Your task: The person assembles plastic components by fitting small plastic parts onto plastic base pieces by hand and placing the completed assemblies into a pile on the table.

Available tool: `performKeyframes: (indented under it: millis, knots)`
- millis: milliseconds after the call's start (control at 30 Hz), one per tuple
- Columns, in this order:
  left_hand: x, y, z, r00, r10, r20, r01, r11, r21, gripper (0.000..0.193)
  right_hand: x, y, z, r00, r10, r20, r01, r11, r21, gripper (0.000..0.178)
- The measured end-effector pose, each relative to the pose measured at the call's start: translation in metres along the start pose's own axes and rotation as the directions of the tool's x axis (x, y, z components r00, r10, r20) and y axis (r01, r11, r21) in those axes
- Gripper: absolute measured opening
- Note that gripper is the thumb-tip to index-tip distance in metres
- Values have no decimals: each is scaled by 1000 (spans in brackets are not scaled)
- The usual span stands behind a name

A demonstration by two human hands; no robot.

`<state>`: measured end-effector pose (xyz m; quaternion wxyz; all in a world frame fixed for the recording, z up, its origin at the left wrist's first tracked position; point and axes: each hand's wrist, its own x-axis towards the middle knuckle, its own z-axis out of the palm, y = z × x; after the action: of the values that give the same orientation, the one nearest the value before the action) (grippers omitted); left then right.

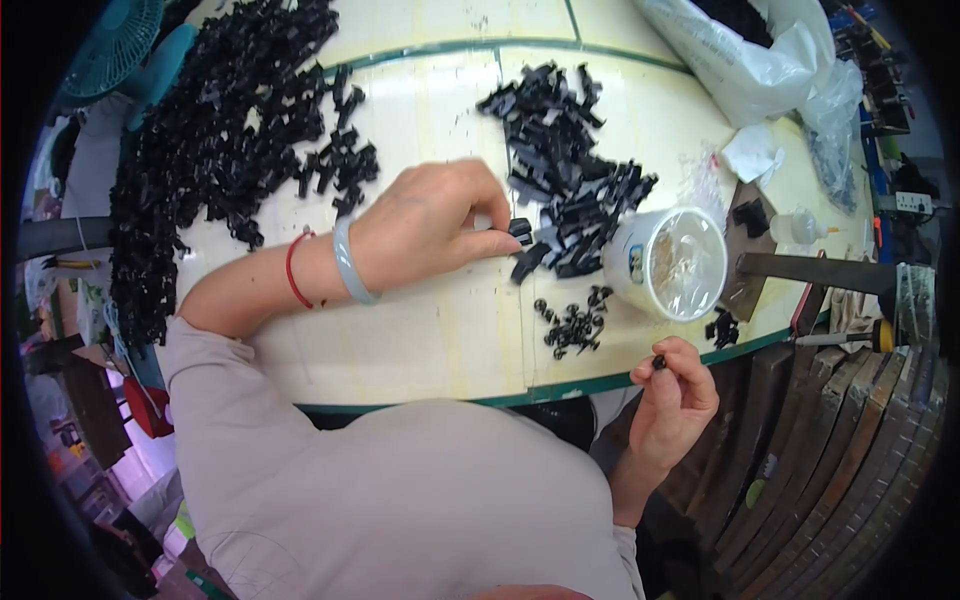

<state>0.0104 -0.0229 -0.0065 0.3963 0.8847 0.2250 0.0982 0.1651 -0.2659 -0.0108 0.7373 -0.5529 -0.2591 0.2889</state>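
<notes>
My left hand (430,218) reaches across the table from the left, its thumb and fingers closed on a black plastic piece (519,232). That piece is at the near left edge of a loose pile of black plastic pieces (570,165). Beyond the table's front edge, at the right, my right hand (675,405) pinches a small black part (659,362) between thumb and fingertips. Several similar-looking small round black parts (572,325) lie in a cluster on the table between my hands.
A white tub (665,262) with clear plastic inside stands right of the pile. A large heap of black parts (220,130) covers the table's left. White plastic bags (760,75) lie at the far right, a small bottle (797,227) nearer. A green fan (115,55) stands far left.
</notes>
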Motion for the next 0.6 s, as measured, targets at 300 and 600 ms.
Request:
performKeyframes:
  millis: [300, 600]
  knots:
    - [-5, -5, 10, 997, 70, 15, -70, 997, -11, 31, 6, -15, -6, 999, -30, -20, 28, 997, -66, 16]
    - [4, 8, -5, 989, -110, 101, 121, 987, -111, 23, 62, -43, 2, 906, -366, 212, 406, 608, -683, 20]
